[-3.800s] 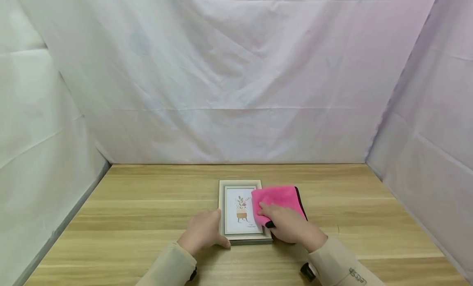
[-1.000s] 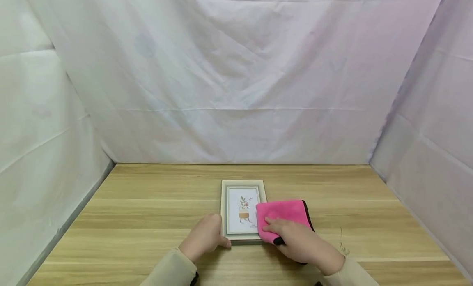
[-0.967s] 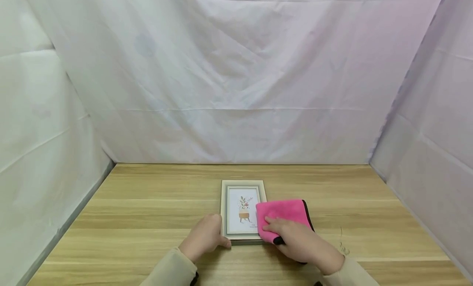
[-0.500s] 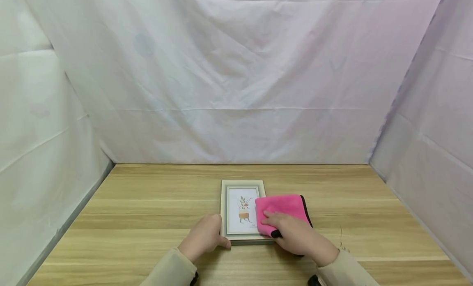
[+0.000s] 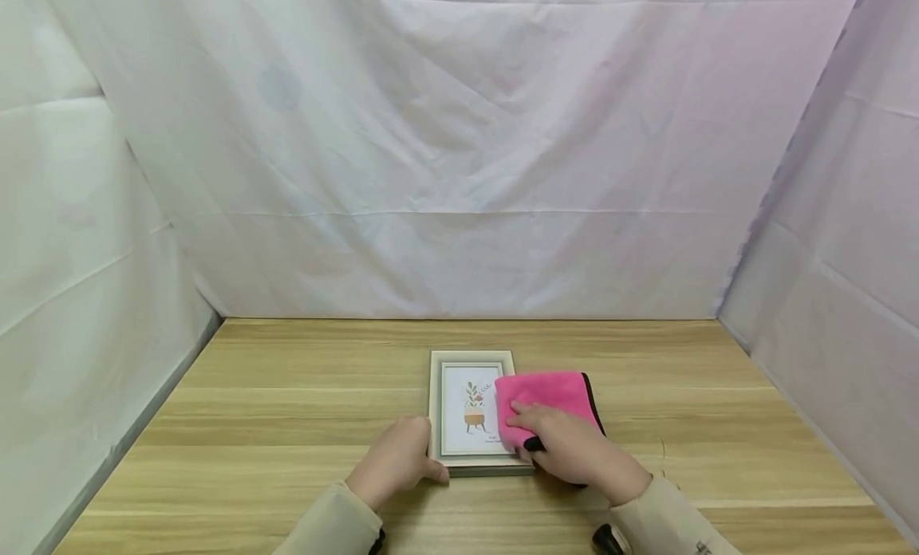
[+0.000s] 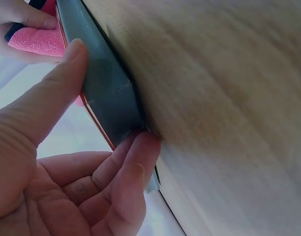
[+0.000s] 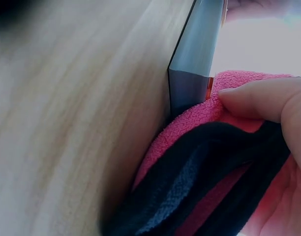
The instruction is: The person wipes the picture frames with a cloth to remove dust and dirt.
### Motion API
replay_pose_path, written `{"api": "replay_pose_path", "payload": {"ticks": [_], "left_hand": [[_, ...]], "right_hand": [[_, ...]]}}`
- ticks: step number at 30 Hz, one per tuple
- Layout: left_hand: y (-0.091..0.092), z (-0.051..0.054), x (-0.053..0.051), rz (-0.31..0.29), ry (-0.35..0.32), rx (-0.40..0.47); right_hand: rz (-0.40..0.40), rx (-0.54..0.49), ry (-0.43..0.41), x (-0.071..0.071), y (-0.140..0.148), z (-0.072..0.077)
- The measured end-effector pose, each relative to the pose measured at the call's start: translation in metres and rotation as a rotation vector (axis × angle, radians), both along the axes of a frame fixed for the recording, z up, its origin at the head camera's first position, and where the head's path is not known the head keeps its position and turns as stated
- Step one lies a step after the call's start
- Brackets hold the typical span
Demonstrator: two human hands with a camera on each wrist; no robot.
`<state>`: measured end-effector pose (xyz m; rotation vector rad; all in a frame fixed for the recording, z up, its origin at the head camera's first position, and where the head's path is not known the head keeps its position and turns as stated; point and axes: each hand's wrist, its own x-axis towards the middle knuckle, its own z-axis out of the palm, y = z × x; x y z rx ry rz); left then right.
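A picture frame (image 5: 471, 461) with a pale border lies flat, its print showing a plant in a pot with legs. My left hand (image 5: 397, 461) grips its near left corner. In the left wrist view the thumb (image 6: 67, 69) presses the frame's grey-green side (image 6: 104, 73), and curled fingers (image 6: 140, 162) touch round the corner. With my right hand (image 5: 567, 447) I hold a folded pink cloth (image 5: 549, 387) with black edging against the frame's right side. The right wrist view shows the thumb (image 7: 258, 98) on the cloth (image 7: 175, 132), beside the frame's corner (image 7: 190, 86); the other fingertips are mostly hidden.
Both things are on a wood-grain table (image 5: 309, 387). White sheeting hangs behind the table as a back wall (image 5: 459, 156), with similar walls at the left (image 5: 72, 260) and right (image 5: 840, 244). A dark band (image 5: 606, 539) shows at my right cuff.
Over the last second my right hand and the cloth have slid away from me along the frame's right side. The left hand and the frame stay in place.
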<state>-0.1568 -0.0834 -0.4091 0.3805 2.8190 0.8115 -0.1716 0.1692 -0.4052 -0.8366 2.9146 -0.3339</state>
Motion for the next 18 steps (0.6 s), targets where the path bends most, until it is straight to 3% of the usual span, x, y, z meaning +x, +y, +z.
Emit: {"api": "replay_pose_path", "payload": {"ticks": [18], "left_hand": [[0.000,-0.001,0.000,-0.004,0.005,0.002]], "right_hand": [[-0.031,-0.005,-0.013,-0.013,-0.003,-0.001]]}}
